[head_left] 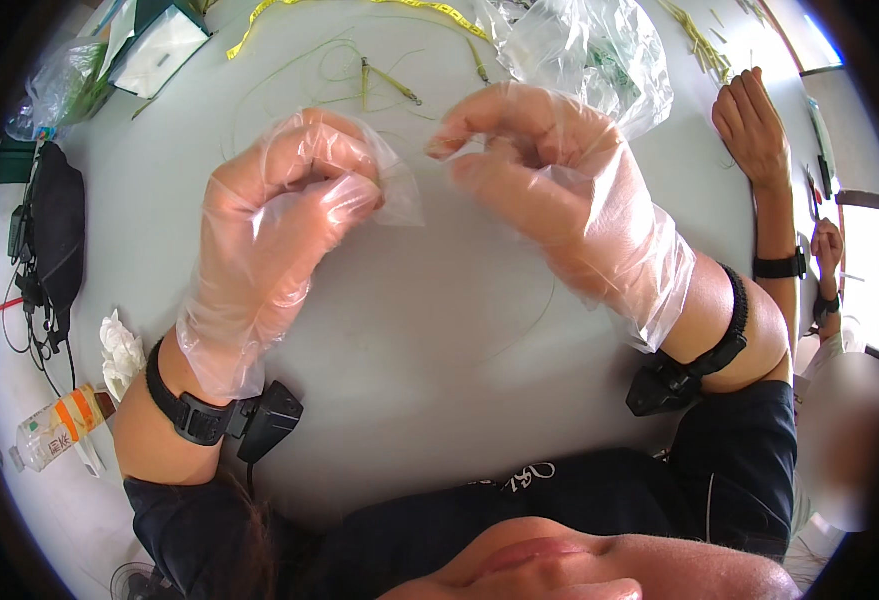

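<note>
My left hand (285,185), in a loose clear plastic glove, is closed in a pinch with thumb and index finger pressed together. What it holds, if anything, is too fine to make out. Opposite it, my right hand (550,165), gloved the same way, has its fingers curled and the thumb close to the index fingertip. Any strand between them cannot be told. Beyond the hands, thin green fibres (305,75) lie in loose loops beside short green stem pieces (393,85). A faint thin strand (540,318) curves over the grey table (400,330) below my right hand.
A yellow tape measure (360,3) curves along the far edge, near a crumpled clear plastic bag (590,50). At left lie a black pouch (57,240), a crumpled tissue (122,350) and a plastic bottle (55,430). Another person's hand (752,125) rests at right near green stalks (700,40).
</note>
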### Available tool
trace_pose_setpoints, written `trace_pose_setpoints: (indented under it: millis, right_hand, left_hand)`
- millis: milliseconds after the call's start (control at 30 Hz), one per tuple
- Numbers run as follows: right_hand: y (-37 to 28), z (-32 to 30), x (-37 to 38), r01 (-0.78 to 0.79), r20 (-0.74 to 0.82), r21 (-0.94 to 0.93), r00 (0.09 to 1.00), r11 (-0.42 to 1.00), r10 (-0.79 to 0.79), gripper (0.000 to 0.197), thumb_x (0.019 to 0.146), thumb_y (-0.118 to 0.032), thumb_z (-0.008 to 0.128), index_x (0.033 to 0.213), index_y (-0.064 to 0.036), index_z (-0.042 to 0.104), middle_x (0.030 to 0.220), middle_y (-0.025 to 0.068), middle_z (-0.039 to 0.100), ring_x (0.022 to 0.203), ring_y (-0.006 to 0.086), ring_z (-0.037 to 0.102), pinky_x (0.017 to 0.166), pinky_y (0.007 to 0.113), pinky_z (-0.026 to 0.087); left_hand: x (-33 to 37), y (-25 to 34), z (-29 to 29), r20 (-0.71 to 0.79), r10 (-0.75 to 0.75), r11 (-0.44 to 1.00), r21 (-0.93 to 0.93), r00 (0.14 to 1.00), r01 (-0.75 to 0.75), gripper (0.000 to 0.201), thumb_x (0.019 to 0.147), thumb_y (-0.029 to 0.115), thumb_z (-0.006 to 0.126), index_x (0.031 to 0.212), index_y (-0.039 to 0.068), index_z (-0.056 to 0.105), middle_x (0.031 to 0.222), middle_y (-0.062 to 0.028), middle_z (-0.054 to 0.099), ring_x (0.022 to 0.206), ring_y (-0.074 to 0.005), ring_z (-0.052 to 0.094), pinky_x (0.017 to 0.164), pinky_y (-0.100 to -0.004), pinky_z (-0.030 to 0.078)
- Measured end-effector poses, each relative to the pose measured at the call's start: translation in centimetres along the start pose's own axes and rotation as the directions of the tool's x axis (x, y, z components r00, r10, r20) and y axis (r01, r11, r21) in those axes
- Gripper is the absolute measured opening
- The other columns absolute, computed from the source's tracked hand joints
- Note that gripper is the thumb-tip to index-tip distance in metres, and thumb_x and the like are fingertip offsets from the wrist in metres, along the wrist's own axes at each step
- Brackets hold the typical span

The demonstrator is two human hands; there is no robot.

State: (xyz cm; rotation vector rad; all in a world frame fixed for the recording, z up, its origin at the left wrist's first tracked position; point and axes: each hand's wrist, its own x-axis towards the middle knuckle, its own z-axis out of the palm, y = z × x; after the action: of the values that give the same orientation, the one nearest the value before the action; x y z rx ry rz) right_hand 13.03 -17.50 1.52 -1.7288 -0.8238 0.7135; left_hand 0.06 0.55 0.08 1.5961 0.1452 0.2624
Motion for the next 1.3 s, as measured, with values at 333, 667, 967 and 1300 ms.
trace_pose_setpoints:
  millis: [333,667,967,1300]
  right_hand:
    - [-0.3,0.9,-0.1,-0.113,0.044,0.165,0.993,0.98,0.107,0.02,0.085,-0.008,0.071,0.104,-0.0032,0.067,0.065,-0.0084,0.045,0.058,0.0011,0.038,0.053,0.021,0.031]
    - [-0.2,0.5,-0.2,-0.017,0.079,0.029,0.997,0.999,0.015,0.017,0.087,-0.008,0.071,0.103,-0.0038,0.069,0.062,-0.0088,0.046,0.055,-0.0001,0.036,0.05,0.019,0.026]
    - [0.6,0.8,0.0,-0.008,0.013,0.112,1.0,0.994,0.007,0.009,0.089,-0.01,0.069,0.096,-0.0045,0.07,0.063,-0.0097,0.045,0.059,0.0003,0.037,0.054,0.019,0.028]
    - [0.5,0.9,0.1,0.01,-0.051,0.046,0.999,0.999,-0.008,0.007,0.083,-0.005,0.07,0.09,-0.0044,0.068,0.062,-0.0095,0.043,0.058,0.0003,0.036,0.053,0.019,0.028]
  left_hand:
    - [0.1,0.4,0.4,-0.008,0.035,0.989,0.147,0.999,-0.033,0.004,0.082,-0.003,0.058,0.084,-0.001,0.061,0.093,-0.0043,0.057,0.08,-0.0097,0.053,0.072,-0.0232,0.043]
    - [-0.1,0.3,0.7,-0.016,0.028,0.991,0.129,0.999,-0.025,0.004,0.082,-0.002,0.057,0.084,-0.002,0.06,0.095,-0.0054,0.056,0.08,-0.0105,0.053,0.072,-0.0237,0.045]
    - [0.1,0.2,0.4,0.056,0.027,0.985,0.171,0.998,-0.036,0.005,0.085,0.0,0.059,0.088,-0.002,0.061,0.096,-0.0048,0.056,0.082,-0.0104,0.053,0.074,-0.0237,0.045]
    - [0.1,0.6,0.9,-0.038,-0.007,0.984,0.178,0.999,0.013,0.012,0.085,0.012,0.057,0.085,0.0,0.059,0.093,-0.005,0.055,0.082,-0.012,0.051,0.076,-0.0246,0.041]
